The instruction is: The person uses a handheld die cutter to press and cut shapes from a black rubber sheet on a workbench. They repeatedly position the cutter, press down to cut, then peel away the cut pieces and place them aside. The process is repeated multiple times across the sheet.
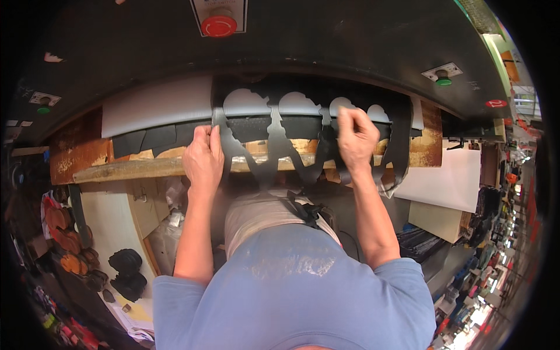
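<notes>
A black sheet (275, 139) with several large cut-out holes hangs over the front of the bench and droops toward my body. My left hand (204, 158) pinches its left margin, thumb on the near side. Farther right, my right hand (357, 140) has its fingers curled closed at a narrow strip between two holes; the fingertips partly hide what they grip. Behind the sheet, a pale flat board (160, 105) shows through the holes. Flat black pieces (158, 137) lie along the front of that board, to the left of my left hand.
Overhead spans a dark machine beam (326, 44) with a red button (219, 25) and green buttons (443, 79). The worn wooden bench edge (134, 171) runs in front. A side table (108, 224) at left bears black cut pieces (126, 271). A white panel (446, 178) stands right.
</notes>
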### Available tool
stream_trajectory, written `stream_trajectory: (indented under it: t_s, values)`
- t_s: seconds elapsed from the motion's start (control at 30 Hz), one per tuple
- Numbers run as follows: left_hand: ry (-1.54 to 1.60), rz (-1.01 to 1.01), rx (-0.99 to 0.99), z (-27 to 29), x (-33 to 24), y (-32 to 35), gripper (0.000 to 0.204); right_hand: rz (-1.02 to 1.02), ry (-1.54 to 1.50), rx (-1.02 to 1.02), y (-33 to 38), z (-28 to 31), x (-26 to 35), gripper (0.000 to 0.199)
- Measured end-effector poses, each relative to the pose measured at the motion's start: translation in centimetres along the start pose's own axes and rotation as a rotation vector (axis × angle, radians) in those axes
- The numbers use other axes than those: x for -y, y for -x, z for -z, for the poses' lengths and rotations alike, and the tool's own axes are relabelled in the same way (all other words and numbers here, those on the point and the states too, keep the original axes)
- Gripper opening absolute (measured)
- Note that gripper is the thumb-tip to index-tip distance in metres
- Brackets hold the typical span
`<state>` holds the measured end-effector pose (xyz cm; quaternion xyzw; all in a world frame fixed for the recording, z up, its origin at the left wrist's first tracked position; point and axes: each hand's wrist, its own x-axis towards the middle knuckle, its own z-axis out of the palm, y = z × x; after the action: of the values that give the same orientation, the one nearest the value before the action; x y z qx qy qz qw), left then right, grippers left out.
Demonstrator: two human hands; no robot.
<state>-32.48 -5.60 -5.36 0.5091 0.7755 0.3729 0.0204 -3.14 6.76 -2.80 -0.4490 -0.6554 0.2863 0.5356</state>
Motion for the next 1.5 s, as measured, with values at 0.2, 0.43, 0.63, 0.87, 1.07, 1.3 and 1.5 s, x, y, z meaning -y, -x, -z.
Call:
stream_trajectory:
  t_s: [0.2,0.43,0.63,0.87,1.07,1.3,1.5]
  values:
    - [0.195,0.023,0.003,2.3,-1.1,-1.8,0.021,0.255,0.211,0.305,-4.9,-11.9,1.9,0.065]
    - [-0.161,-0.336,0.070,-2.4,-1.3,-9.6,0.038,0.263,0.212,0.366,-6.1,-17.2,0.1,0.089]
    - [-0.134,-0.284,0.074,-3.0,-0.4,-8.9,0.038,-0.304,-0.316,0.440,-8.5,-9.7,0.9,0.102]
    - [-0.128,-0.309,0.041,-3.3,-1.0,-9.0,0.038,0.201,0.390,0.339,-6.7,-7.5,-2.4,0.101]
    - [-0.132,-0.318,0.046,-3.2,-1.1,-8.7,0.039,0.285,0.354,0.367,-6.7,-7.3,-3.2,0.104]
    - [-0.022,-0.288,0.031,-1.9,-2.1,-8.1,0.035,0.195,0.309,0.391,-6.8,-7.3,-3.2,0.115]
    - [0.455,-0.275,0.312,1.7,-5.5,-0.9,0.014,0.203,0.182,0.213,-7.2,-4.2,-2.2,0.091]
